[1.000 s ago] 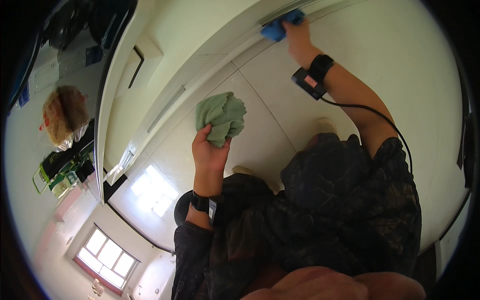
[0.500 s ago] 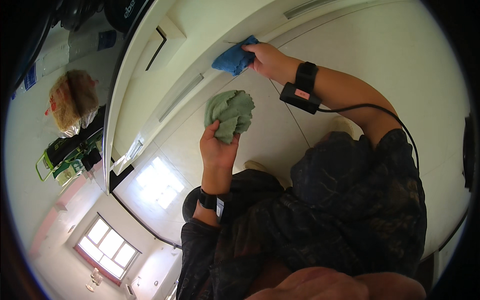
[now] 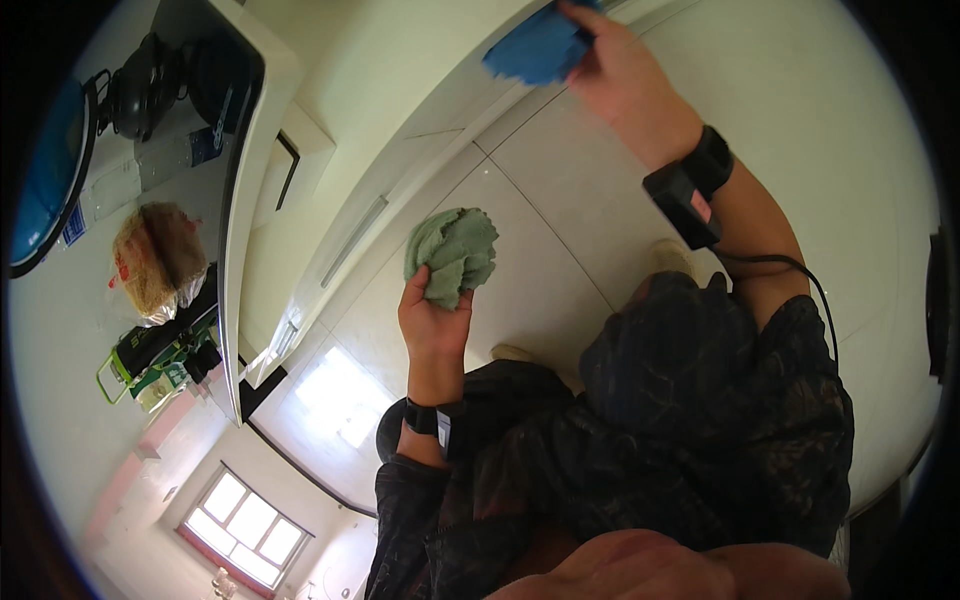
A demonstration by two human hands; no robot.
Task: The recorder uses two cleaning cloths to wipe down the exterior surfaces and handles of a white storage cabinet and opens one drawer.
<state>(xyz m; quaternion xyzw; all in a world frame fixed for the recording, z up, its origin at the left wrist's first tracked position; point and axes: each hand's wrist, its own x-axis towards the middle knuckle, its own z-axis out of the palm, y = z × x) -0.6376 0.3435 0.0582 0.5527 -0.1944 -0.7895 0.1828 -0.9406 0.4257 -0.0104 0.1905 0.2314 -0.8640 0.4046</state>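
Observation:
Bunched up in my left hand (image 3: pixel 436 318) is a green cloth (image 3: pixel 452 254) with a ragged edge, held over the tiled floor. My fingers and thumb close on its near end. Farther up and to the right, my right hand (image 3: pixel 625 85) grips a blue cloth (image 3: pixel 540 48), somewhat smeared by motion. The blue cloth lies against the white cabinet front (image 3: pixel 420 110), near the top of the view. Whether it is pressed flat there is hard to tell. Both wrists wear black straps, and a dark box with a cable sits on the right one.
Above the cabinet, the dark countertop (image 3: pixel 215 165) carries a bagged loaf-like brown item (image 3: pixel 158 258), a clear plastic bottle (image 3: pixel 150 170), a black pot (image 3: pixel 145 88) and a green-and-black item (image 3: pixel 165 350). Pale floor tiles (image 3: pixel 540 200) spread below. A window (image 3: pixel 245 527) shows at lower left.
My right hand has moved up and to the right along the cabinet with the blue cloth. The left hand with the green cloth has sunk slightly. The view has shifted, showing more countertop.

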